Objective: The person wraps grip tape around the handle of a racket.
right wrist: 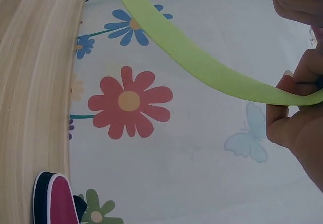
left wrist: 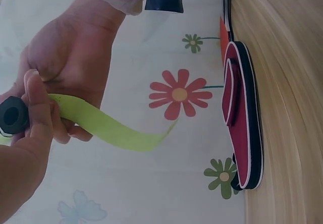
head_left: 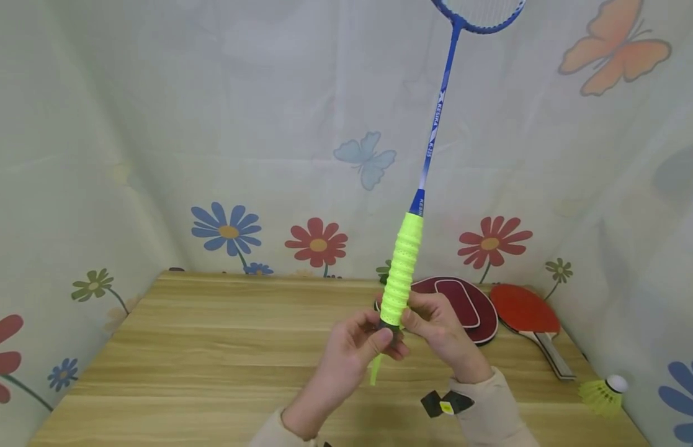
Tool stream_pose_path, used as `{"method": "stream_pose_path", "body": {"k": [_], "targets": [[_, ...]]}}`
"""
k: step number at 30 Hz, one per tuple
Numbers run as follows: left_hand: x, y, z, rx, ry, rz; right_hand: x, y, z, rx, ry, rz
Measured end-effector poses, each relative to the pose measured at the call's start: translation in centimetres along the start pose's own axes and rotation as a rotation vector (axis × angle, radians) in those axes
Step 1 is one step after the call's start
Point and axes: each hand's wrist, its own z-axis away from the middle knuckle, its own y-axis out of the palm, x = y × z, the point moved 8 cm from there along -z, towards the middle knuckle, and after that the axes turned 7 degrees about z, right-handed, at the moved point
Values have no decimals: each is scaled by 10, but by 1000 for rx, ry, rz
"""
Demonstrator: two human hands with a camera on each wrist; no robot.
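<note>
A blue badminton racket (head_left: 433,133) stands tilted up and to the right in the head view; most of its head is cut off by the top edge. Ridged, perforated yellow-green overgrip tape (head_left: 403,261) covers its handle. My left hand (head_left: 348,354) grips the handle low down, near its black butt end (left wrist: 12,117). On the handle's right side, my right hand (head_left: 443,329) pinches the tape with thumb and fingers. A loose length of the overgrip (right wrist: 202,72) hangs from the right hand in both wrist views.
At the back right of the wooden table (head_left: 229,347) lies a dark red paddle case (head_left: 482,310). Beside it are a red table tennis paddle (head_left: 525,308) and a yellow shuttlecock (head_left: 603,395). A flower-printed curtain (head_left: 268,124) surrounds the table's back and sides.
</note>
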Motion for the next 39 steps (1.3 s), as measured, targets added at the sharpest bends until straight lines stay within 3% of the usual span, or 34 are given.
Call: {"method": "stream_pose_path", "body": {"k": [5, 13, 20, 24, 29, 34, 39], "targets": [[1, 2, 1, 10, -33, -37, 2, -3, 0, -27, -25, 16], [4, 0, -1, -16, -90, -73, 10, -10, 2, -159, -69, 146], [-1, -11, -3, -136, -6, -434, 6, -12, 3, -224, 7, 217], [-6, -16, -2, -246, 25, -579, 7, -11, 0, -249, 32, 274], [-13, -17, -1, -369, 119, -736, 9, -10, 3, -301, 61, 347], [-16, -18, 2, -423, 169, -725, 10, -9, 5, -299, 81, 392], [-9, -23, 2, -447, 109, -607, 13, -4, 5, -204, 51, 397]]}}
